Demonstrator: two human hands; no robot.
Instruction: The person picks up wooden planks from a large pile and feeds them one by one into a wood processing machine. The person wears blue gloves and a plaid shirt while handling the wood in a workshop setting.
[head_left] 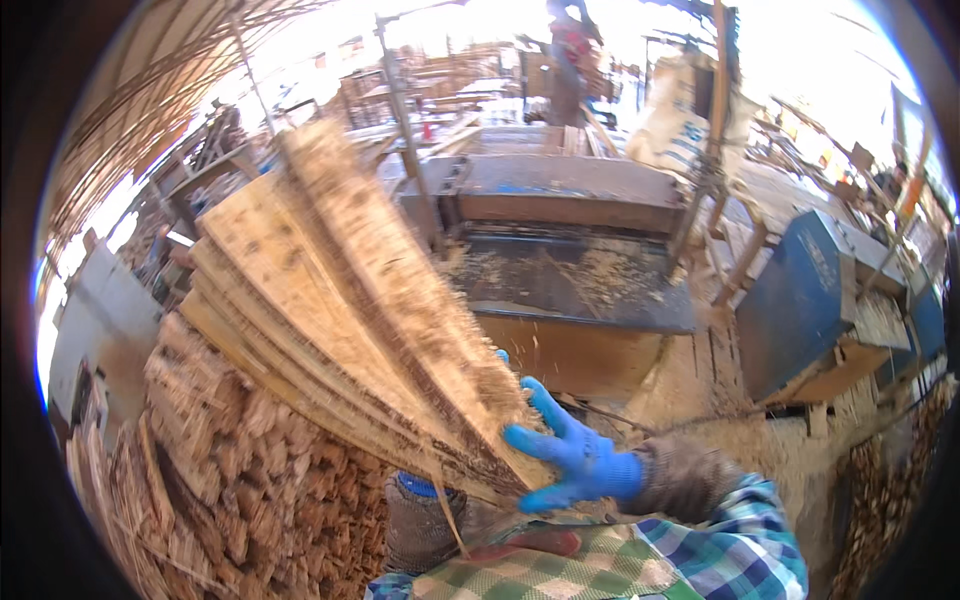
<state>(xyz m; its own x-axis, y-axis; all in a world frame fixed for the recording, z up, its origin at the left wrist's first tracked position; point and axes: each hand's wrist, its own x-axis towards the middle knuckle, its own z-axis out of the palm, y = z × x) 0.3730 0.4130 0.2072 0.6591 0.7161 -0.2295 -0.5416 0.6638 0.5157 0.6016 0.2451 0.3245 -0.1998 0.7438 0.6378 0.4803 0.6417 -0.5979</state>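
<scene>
A fanned stack of rough wooden boards [330, 290] leans up and to the left in front of me, blurred by motion. My left hand is mostly hidden beneath the boards; its blue glove cuff [418, 486] shows below them, and the stack rests on that hand. A bit of blue at the boards' far right edge may be its fingertips. My right hand [578, 452], in a blue glove, has its fingers spread against the right edge of the topmost board near its lower end. A thin strip of wood [448, 505] hangs under the stack.
A dark machine bed [570, 280] strewn with sawdust stands ahead, under a heavy metal crosspiece [570, 190]. At the right is a blue machine housing [800, 300]. A large pile of stacked wood [270, 460] fills the lower left. A white sack [675, 115] and a person [572, 60] are farther back.
</scene>
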